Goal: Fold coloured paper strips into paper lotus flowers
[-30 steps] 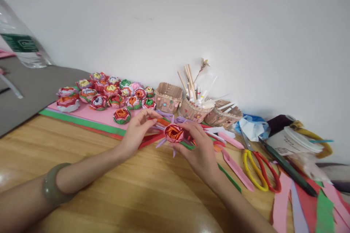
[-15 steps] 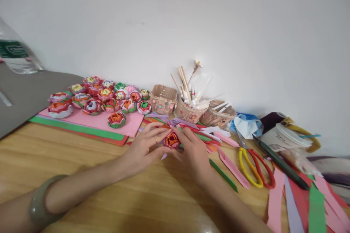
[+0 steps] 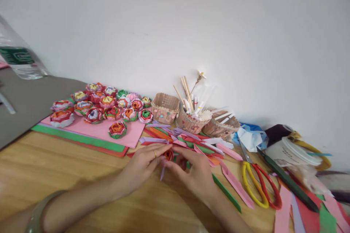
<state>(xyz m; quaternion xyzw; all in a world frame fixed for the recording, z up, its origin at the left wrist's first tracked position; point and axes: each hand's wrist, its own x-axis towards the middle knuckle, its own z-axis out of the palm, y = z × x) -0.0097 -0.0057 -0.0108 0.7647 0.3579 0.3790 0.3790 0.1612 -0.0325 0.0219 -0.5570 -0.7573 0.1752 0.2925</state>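
Note:
Between my two hands is a small folded paper flower (image 3: 168, 155), its orange and red centre showing and its sides mostly covered by fingers. My left hand (image 3: 146, 162) presses fingers and thumb around its left side. A purple paper strip (image 3: 162, 172) pokes out below the left fingertips. Around the right side, my right hand (image 3: 193, 169) curls with thumb and fingers against the flower; a bit of green shows near those fingers. Just beyond the hands lies a heap of folded paper strips (image 3: 186, 138) in red, purple, pink, green and orange.
Finished paper flowers (image 3: 111, 113) sit on coloured paper sheets (image 3: 133, 129) at left. Three decorated baskets (image 3: 166, 107) stand by the wall, one holding sticks and pens. Scissors (image 3: 261, 185), a dark green pointed tool (image 3: 290, 182), a white tub (image 3: 294, 153) and cut paper strips (image 3: 283, 211) lie right.
The view has tilted up slightly, so everything sits lower. My fingers have closed further over the flower, hiding more of it, and the purple strip sticks out more below.

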